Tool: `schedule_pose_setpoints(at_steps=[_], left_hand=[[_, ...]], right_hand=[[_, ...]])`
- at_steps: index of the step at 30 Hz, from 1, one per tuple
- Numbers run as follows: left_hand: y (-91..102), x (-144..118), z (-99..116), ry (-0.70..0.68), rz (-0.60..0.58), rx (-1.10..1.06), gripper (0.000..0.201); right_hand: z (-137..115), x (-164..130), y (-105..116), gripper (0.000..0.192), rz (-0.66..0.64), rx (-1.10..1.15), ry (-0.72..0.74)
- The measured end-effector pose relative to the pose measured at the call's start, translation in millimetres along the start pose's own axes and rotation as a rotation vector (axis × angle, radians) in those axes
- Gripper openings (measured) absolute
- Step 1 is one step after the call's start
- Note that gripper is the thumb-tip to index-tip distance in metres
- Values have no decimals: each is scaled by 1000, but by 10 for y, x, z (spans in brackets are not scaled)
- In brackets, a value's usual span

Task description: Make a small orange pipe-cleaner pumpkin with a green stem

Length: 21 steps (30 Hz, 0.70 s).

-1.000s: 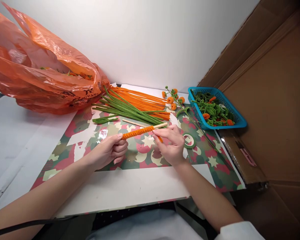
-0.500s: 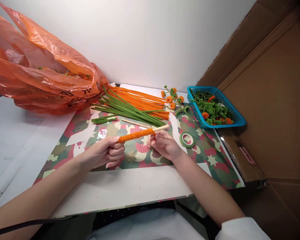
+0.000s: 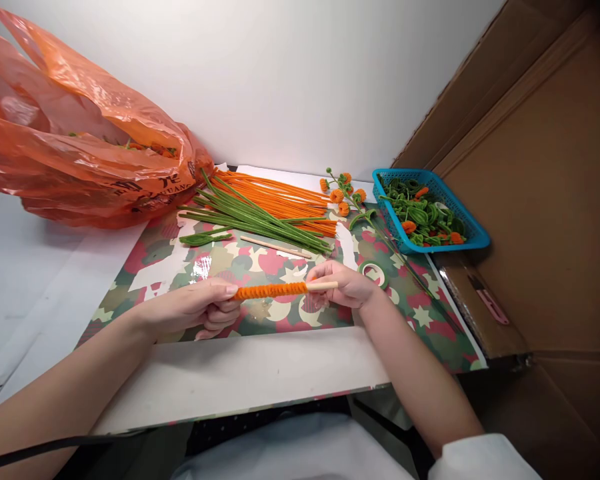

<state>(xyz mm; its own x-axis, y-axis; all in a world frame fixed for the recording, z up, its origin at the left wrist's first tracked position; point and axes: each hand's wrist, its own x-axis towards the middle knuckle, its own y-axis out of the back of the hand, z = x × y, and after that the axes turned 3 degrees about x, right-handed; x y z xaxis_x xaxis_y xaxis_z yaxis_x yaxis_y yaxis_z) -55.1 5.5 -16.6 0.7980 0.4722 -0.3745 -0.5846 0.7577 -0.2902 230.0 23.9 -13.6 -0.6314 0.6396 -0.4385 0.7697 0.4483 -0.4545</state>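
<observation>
Above the middle of the bench, just over the patterned mat [image 3: 260, 257], both hands hold a wooden stick [image 3: 325, 285] level, wound along most of its length with an orange pipe cleaner [image 3: 270, 291]. The left hand [image 3: 200, 308] has its fingers closed on the wound end; the right hand [image 3: 345, 283] pinches the bare wooden end, fingers tight around it. Toward the far edge lie a fan of orange stems [image 3: 280, 197] and green stems [image 3: 245, 217], touching, with a second bare stick [image 3: 275, 247] just in front of them. A roll of green tape [image 3: 375, 272] sits just beside the right hand. At the far right corner a blue basket [image 3: 473, 233] holds green and orange pieces; an orange plastic bag [image 3: 80, 160] fills the far left corner.
</observation>
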Motion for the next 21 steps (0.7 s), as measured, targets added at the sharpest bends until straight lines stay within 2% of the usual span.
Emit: schedule_pose_setpoints(at_steps=[5, 9, 13, 16, 19, 21], left_hand=[[7, -12, 34, 39, -5, 160, 47], [-17, -26, 112, 55, 54, 306, 46], [-37, -22, 138, 55, 102, 453, 47], [-37, 4, 122, 56, 150, 544, 50], [-45, 42, 111, 37, 247, 537, 49], [-58, 69, 105, 23, 344, 502, 47]], right_hand=[[1, -25, 54, 37, 2, -125, -67], [-14, -45, 8, 36, 94, -220, 24], [-25, -55, -61, 21, 156, -322, 76], [10, -41, -90, 10, 240, -444, 192], [59, -26, -105, 11, 373, -617, 382], [75, -24, -116, 14, 444, -662, 460]])
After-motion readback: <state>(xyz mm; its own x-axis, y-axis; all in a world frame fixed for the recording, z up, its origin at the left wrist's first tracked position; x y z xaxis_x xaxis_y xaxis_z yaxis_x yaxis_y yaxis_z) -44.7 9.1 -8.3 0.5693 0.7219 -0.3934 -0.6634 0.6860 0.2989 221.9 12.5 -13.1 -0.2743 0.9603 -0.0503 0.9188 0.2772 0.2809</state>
